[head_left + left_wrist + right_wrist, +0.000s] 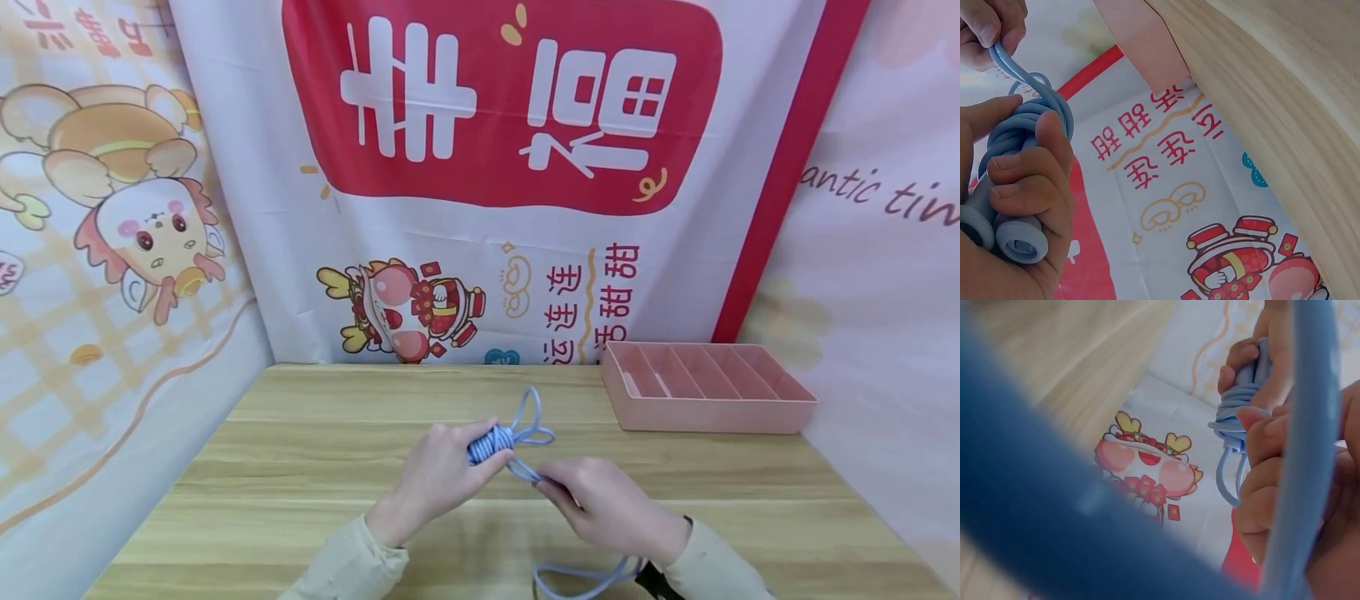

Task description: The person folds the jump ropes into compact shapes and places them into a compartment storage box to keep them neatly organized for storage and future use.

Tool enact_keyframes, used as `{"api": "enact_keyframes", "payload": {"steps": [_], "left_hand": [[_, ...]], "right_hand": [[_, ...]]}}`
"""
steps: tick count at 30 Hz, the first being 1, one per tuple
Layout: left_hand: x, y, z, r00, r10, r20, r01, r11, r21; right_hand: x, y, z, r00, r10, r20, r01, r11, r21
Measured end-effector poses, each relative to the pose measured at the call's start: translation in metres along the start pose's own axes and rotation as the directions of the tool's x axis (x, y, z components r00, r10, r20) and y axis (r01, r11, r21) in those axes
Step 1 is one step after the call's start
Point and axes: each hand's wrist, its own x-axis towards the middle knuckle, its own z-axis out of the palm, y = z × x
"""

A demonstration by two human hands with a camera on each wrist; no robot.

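Note:
A light-blue jump rope (491, 445) is wound in tight coils, and my left hand (442, 468) grips this bundle above the wooden table. In the left wrist view, two round handle ends (1021, 240) poke out below the curled fingers. From the bundle's far end stand loose loops (537, 435). My right hand (611, 506), close by on the right, pinches a doubled length of the cord between thumb and fingers. More slack cord (577, 573) hangs in a loop by the right wrist and crosses the right wrist view, large and blurred.
A pink divided box (712, 414) with several slots sits at the table's back right corner. The wood-grain table (300, 467) meets a printed white-and-red cloth (255, 167) at the back. Printed sheets cover the left and right sides.

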Motion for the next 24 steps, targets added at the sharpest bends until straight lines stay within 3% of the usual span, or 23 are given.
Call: {"api": "enact_keyframes", "payload": {"steps": [6, 11, 16, 19, 24], "left_hand": [[0.001, 0.002, -0.003, 0.999, 0.029, 0.035, -0.029, 1.0, 0.005], [0.0, 0.002, -0.004, 0.994, 0.069, 0.081, -0.069, 0.998, -0.012], [0.0, 0.003, -0.004, 0.991, 0.098, 0.088, -0.096, 0.995, -0.026], [0.0, 0.003, -0.004, 0.991, 0.102, 0.091, -0.1, 0.995, -0.031], [-0.003, 0.004, -0.002, 0.986, 0.129, 0.107, -0.134, 0.99, 0.038]], "right_hand": [[0.0, 0.001, -0.004, 1.0, 0.004, -0.019, -0.005, 1.0, -0.031], [0.001, 0.001, -0.006, 0.999, 0.051, 0.0, -0.051, 0.999, -0.001], [0.002, 0.001, -0.007, 0.996, 0.091, 0.0, -0.091, 0.995, 0.026], [0.003, 0.001, -0.005, 0.998, 0.04, -0.039, -0.039, 0.999, 0.011], [0.002, -0.001, 0.005, 0.987, -0.12, -0.108, 0.121, 0.993, -0.002]]}}
